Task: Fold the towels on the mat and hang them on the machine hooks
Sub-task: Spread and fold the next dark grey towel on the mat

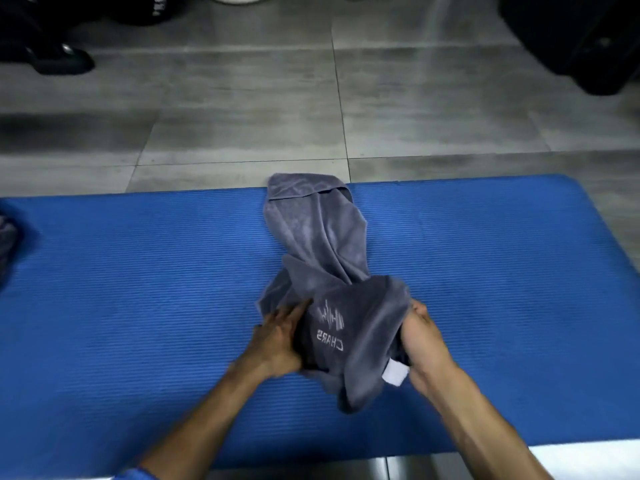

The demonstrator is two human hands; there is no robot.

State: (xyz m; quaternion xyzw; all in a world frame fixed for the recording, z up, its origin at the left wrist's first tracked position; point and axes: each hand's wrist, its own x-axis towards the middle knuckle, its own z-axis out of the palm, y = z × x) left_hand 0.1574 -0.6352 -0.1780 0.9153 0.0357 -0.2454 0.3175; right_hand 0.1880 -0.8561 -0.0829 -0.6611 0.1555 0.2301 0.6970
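Our left hand (280, 336) lies against the near left side of the grey towel (322, 271), its fingers (294, 311) stretched fairly straight along the cloth with the tips tucked at a fold — whether the thumb pinches the fabric from below we cannot tell. Our right hand (420, 336) grasps the towel's right edge, the fingers buried in the bunched cloth and only the back of the hand and the thumb side showing. Between the two hands the towel is gathered into a lump that shows a pale embroidered logo (331, 325) with lettering, and a small white label (396, 373) pokes out just beside the right wrist. From this lump the rest of the towel runs away from us in a loose, twisted strip, its far end folded over and reaching just past the far edge of the blue ribbed mat (138, 289). The mat lies on a grey tiled floor (242, 109). At the mat's left end a bit of another grey cloth (7, 237) shows at the frame's edge — too little to name. Dark shapes stand at the far corners, blurred.
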